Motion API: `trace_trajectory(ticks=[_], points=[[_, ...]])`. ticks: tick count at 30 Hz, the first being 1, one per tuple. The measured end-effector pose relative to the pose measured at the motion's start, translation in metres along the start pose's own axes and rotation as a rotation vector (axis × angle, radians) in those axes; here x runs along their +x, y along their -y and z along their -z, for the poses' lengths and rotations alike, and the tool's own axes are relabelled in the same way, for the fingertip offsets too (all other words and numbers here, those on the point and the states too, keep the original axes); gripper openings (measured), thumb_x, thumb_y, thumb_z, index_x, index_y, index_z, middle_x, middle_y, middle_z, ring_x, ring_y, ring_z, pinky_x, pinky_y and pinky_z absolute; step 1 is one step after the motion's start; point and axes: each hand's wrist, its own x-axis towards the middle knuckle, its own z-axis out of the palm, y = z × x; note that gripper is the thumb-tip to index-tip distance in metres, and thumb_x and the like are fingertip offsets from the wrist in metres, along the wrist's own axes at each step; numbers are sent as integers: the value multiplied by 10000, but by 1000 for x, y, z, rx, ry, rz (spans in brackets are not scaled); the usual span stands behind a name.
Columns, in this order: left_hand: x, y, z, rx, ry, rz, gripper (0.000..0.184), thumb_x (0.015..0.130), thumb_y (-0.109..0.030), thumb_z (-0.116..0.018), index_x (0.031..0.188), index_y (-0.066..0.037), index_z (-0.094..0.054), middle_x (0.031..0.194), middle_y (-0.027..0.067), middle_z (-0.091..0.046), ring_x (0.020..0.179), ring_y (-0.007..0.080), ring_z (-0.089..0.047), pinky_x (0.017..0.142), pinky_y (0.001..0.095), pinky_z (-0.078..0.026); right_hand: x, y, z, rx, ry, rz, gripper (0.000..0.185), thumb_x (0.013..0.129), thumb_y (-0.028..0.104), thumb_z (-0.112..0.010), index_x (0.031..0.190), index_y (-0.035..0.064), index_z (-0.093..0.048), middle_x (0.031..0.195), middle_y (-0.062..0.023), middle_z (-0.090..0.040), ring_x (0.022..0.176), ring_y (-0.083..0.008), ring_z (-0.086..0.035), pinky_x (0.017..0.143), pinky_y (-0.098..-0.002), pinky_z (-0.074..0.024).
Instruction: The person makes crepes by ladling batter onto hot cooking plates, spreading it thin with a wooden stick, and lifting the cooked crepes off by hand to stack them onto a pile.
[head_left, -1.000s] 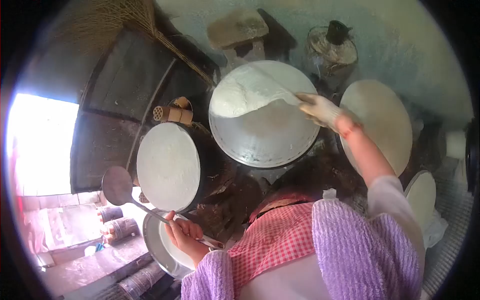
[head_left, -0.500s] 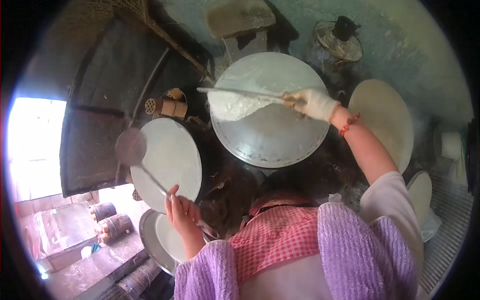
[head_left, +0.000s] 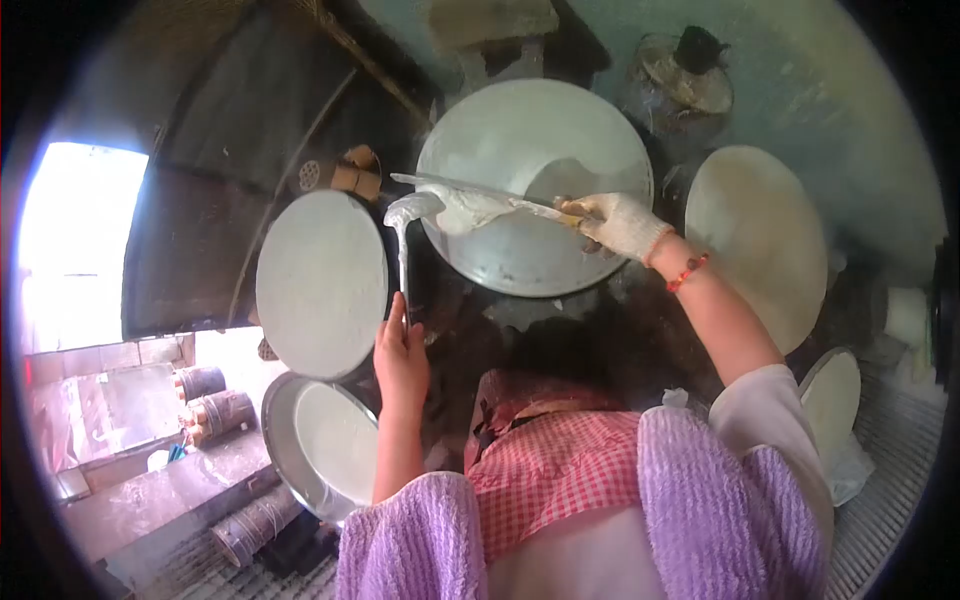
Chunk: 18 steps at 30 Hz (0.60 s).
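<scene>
My gloved right hand (head_left: 615,226) grips one end of a long flat scraper (head_left: 480,190), which lies across the large round griddle (head_left: 500,265). Pale batter (head_left: 462,210) clings along the scraper near the griddle's left edge. A thin white layer covers much of the griddle, with a darker patch by the scraper. In my bare left hand (head_left: 402,355) is the handle of a ladle (head_left: 412,208), its batter-coated bowl at the griddle's left rim, touching or close to the scraper's far end.
A second round plate (head_left: 322,285) stands at the left, with a basin of white batter (head_left: 335,440) below it. On the right is another round plate (head_left: 757,250). Perforated briquettes (head_left: 350,175) sit behind the left plate. A lidded pot (head_left: 685,78) stands by the wall.
My left hand has swung the ladle from over the left plate to the griddle's left rim. The scraper has turned and drawn the batter to the left. More of the griddle's upper surface shows.
</scene>
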Motion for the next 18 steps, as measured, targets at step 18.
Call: trace_trajectory(ticks=[18], points=[[-58, 0, 69, -1209, 283, 119, 492, 960, -157, -453, 1403, 32, -356, 662, -23, -421, 453, 46, -327, 391, 206, -256, -85, -3, -187, 1014, -466, -57, 270, 873, 210, -661, 1064, 36, -583, 752, -47, -636, 569, -162, -634, 501, -294, -535]])
